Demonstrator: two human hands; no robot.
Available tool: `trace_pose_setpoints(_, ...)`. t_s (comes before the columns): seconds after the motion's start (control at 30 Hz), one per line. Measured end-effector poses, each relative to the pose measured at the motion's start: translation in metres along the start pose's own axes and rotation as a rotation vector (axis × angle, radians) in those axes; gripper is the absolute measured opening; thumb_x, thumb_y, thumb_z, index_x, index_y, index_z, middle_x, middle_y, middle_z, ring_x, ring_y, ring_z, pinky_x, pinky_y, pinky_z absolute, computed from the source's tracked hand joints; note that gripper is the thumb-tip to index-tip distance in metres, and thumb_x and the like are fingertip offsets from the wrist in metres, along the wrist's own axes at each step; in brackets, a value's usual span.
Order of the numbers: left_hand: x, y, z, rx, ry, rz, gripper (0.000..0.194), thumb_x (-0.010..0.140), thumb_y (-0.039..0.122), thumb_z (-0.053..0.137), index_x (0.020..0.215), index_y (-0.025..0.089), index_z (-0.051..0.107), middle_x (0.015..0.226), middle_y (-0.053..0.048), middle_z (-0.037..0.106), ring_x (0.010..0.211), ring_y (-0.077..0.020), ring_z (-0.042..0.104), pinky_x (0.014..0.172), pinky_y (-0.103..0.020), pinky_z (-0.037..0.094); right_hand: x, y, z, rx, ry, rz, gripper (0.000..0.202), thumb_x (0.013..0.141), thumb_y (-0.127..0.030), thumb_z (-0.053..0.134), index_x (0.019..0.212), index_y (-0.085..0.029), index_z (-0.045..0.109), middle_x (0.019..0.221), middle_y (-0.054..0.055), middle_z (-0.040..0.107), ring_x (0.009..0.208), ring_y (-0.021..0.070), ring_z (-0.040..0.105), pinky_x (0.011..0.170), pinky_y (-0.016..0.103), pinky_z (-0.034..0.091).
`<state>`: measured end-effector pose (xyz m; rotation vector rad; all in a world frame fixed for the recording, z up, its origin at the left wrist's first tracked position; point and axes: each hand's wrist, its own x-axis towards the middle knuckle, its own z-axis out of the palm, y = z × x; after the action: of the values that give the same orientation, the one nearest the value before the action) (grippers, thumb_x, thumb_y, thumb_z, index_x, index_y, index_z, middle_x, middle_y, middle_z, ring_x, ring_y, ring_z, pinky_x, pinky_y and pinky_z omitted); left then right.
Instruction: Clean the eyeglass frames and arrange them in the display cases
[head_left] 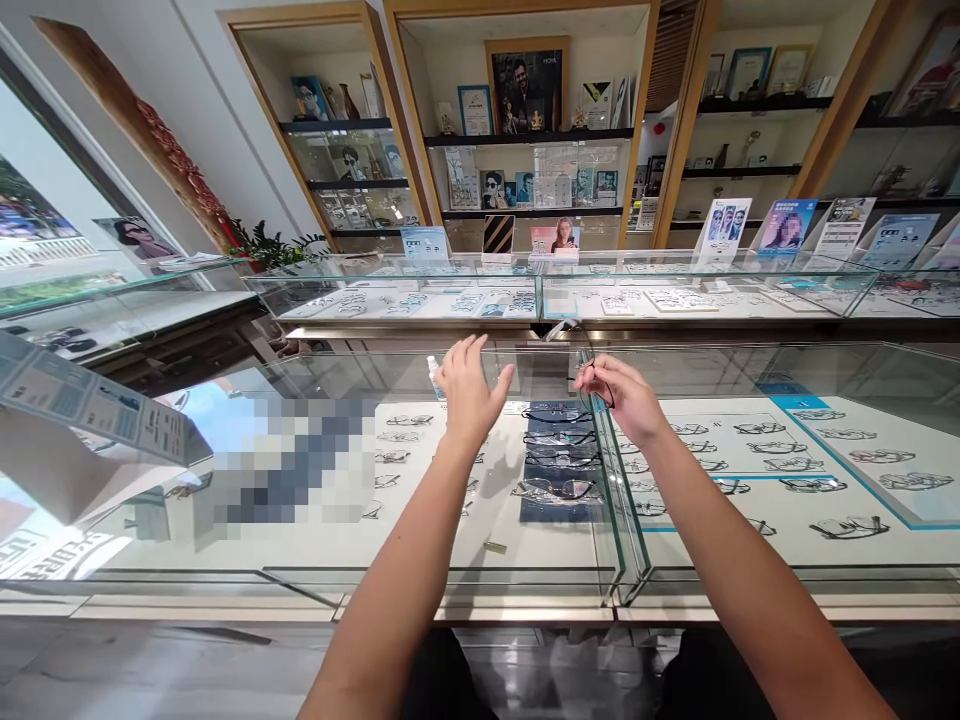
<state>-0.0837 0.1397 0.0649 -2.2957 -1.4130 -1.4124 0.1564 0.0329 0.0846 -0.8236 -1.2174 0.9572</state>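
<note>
My right hand (622,395) pinches a pair of dark-framed glasses (609,398) above the joint between two glass display cases. To its left, my left hand (472,385) is raised over the case with its fingers spread and nothing in them. Just behind my left hand stands a small white bottle (433,368), partly hidden by the fingers. Below and between the hands, several glasses (559,490) lie in a column on a dark blue panel inside the case.
More glasses (847,527) fill the right case. A tilted leaflet stand (97,405) rests on the left. The near glass edge (450,580) crosses in front of me. Beyond is another display counter (420,300) with upright cards (724,230), with wall shelves behind it.
</note>
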Motion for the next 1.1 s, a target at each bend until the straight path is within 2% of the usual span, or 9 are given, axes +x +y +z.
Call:
trace_pose_setpoints(0.1,-0.004,0.018,-0.005,-0.138,0.101,0.298,0.082,0.093,0.064,0.071,0.161,0.021,0.050,0.165,-0.022,0.057,0.159,-0.0394,0.045,0.127,-0.056,0.029,0.001,0.003,0.000,-0.156,-0.037,-0.023,0.025,0.091,-0.044,0.068,0.076,-0.024,0.070,0.085,0.003,0.075,0.089,0.0221,0.066,0.086,0.036,0.045)
trace_pose_setpoints(0.2,-0.007,0.027,-0.006,-0.183,0.104,0.415,0.098,0.084,0.070,0.081,0.163,0.022,0.049,0.161,-0.022,0.061,0.156,-0.0415,0.048,0.124,-0.054,0.030,0.002,0.006,-0.001,-0.239,-0.093,-0.050,0.027,0.092,-0.042,0.065,0.075,-0.023,0.072,0.082,0.003,0.073,0.086,0.0214,0.064,0.086,0.037,0.045)
trace_pose_setpoints(0.3,-0.011,0.031,-0.005,-0.200,0.094,0.442,0.096,0.082,0.068,0.086,0.161,0.023,0.054,0.155,-0.020,0.068,0.152,-0.0413,0.054,0.120,-0.052,0.031,0.001,0.005,0.001,-0.249,-0.144,-0.048,0.026,0.092,-0.040,0.065,0.073,-0.023,0.071,0.079,0.002,0.072,0.084,0.0214,0.065,0.088,0.037,0.047)
trace_pose_setpoints(0.43,-0.014,0.036,-0.005,-0.235,0.106,0.469,0.074,0.085,0.062,0.088,0.146,0.025,0.067,0.137,-0.015,0.079,0.141,-0.0385,0.063,0.115,-0.050,0.032,0.000,0.002,0.004,-0.243,-0.181,-0.022,0.026,0.091,-0.039,0.066,0.070,-0.023,0.071,0.076,0.002,0.071,0.082,0.0221,0.066,0.088,0.038,0.050)
trace_pose_setpoints(0.6,-0.014,0.037,-0.006,-0.218,0.115,0.378,0.062,0.082,0.068,0.088,0.127,0.026,0.076,0.120,-0.012,0.084,0.125,-0.0369,0.070,0.109,-0.050,0.037,-0.005,-0.002,0.008,-0.275,-0.184,-0.034,0.027,0.094,-0.041,0.065,0.074,-0.024,0.071,0.075,0.002,0.071,0.081,0.0227,0.066,0.086,0.040,0.050)
trace_pose_setpoints(0.67,-0.015,0.037,-0.007,-0.226,0.146,0.349,0.063,0.080,0.071,0.088,0.123,0.026,0.077,0.117,-0.012,0.085,0.120,-0.0365,0.071,0.107,-0.050,0.040,-0.009,-0.003,0.012,-0.327,-0.144,-0.100,0.026,0.099,-0.043,0.064,0.081,-0.025,0.071,0.080,0.002,0.072,0.084,0.0231,0.066,0.087,0.040,0.050)
trace_pose_setpoints(0.77,-0.013,0.038,-0.012,-0.247,0.235,0.312,0.063,0.080,0.072,0.087,0.122,0.026,0.077,0.117,-0.012,0.084,0.115,-0.0350,0.074,0.107,-0.050,0.043,-0.016,-0.010,0.017,-0.499,0.047,-0.323,0.021,0.103,-0.044,0.061,0.099,-0.026,0.073,0.100,0.005,0.075,0.100,0.0258,0.066,0.096,0.043,0.048)
trace_pose_setpoints(0.9,0.008,0.046,-0.031,-0.256,0.371,0.288,0.065,0.082,0.071,0.086,0.125,0.025,0.074,0.120,-0.013,0.082,0.114,-0.0334,0.075,0.108,-0.050,0.046,-0.019,-0.041,0.022,-0.707,0.218,-0.574,0.026,0.100,-0.044,0.065,0.120,-0.028,0.068,0.121,0.008,0.072,0.118,0.0293,0.064,0.105,0.048,0.048)
trace_pose_setpoints(1.1,0.065,0.081,-0.074,-0.286,0.615,0.336,0.065,0.086,0.070,0.083,0.129,0.023,0.068,0.123,-0.013,0.078,0.115,-0.0311,0.073,0.104,-0.047,0.053,-0.008,-0.117,0.037,-0.941,0.291,-0.692,0.065,0.090,-0.047,0.080,0.147,-0.027,0.057,0.141,0.011,0.066,0.127,0.0331,0.065,0.107,0.053,0.055)
